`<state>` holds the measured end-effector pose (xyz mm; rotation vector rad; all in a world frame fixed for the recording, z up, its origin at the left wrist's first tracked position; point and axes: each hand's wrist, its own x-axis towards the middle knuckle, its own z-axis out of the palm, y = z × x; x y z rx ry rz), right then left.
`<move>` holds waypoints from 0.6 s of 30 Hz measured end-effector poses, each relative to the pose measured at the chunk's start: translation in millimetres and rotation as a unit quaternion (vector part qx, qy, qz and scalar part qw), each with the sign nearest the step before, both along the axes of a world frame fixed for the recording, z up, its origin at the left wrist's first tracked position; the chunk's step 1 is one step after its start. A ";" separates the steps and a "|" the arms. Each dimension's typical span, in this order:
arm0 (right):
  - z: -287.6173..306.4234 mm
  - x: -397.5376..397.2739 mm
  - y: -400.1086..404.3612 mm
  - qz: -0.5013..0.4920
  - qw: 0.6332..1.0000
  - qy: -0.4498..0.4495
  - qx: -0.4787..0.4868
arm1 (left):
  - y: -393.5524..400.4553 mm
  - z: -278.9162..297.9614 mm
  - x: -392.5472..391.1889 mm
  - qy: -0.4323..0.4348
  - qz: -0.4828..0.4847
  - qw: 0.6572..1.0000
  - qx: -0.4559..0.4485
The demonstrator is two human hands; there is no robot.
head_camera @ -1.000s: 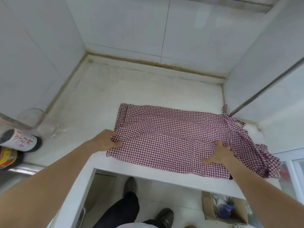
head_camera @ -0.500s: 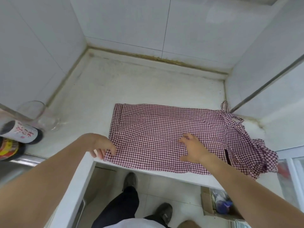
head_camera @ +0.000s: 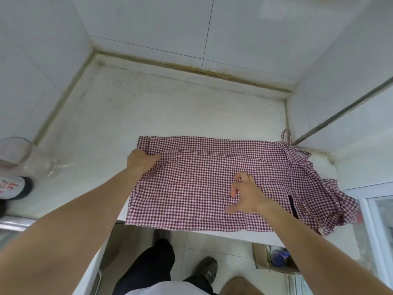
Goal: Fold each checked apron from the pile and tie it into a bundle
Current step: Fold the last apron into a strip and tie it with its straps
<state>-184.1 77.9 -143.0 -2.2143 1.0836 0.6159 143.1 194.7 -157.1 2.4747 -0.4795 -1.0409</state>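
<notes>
A red-and-white checked apron (head_camera: 204, 179) lies folded flat on the white counter (head_camera: 161, 111), its near edge along the counter's front. Its ties and loose cloth (head_camera: 331, 201) bunch up at the right end and hang over the edge. My left hand (head_camera: 141, 161) is at the apron's left edge near the far corner and grips the cloth, thumb on top. My right hand (head_camera: 247, 195) rests on the middle of the apron with fingers loosely bent and thumb spread out, pressing the fabric down.
White tiled walls close in the counter on the left, back and right. A clear glass jar (head_camera: 14, 152) and a labelled dark bottle (head_camera: 14, 187) stand at the left edge. A glass-fronted cabinet (head_camera: 380, 222) is at right. A cardboard box (head_camera: 263, 260) sits on the floor.
My left hand moved from the apron's near left corner up along its left edge and took hold there. My right hand slid left from the right end to the middle.
</notes>
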 end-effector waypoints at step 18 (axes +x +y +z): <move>-21.1 30.8 -3.2 -0.126 0.982 -0.051 -0.132 | -4.2 -4.2 37.1 -0.030 -0.015 0.999 -0.015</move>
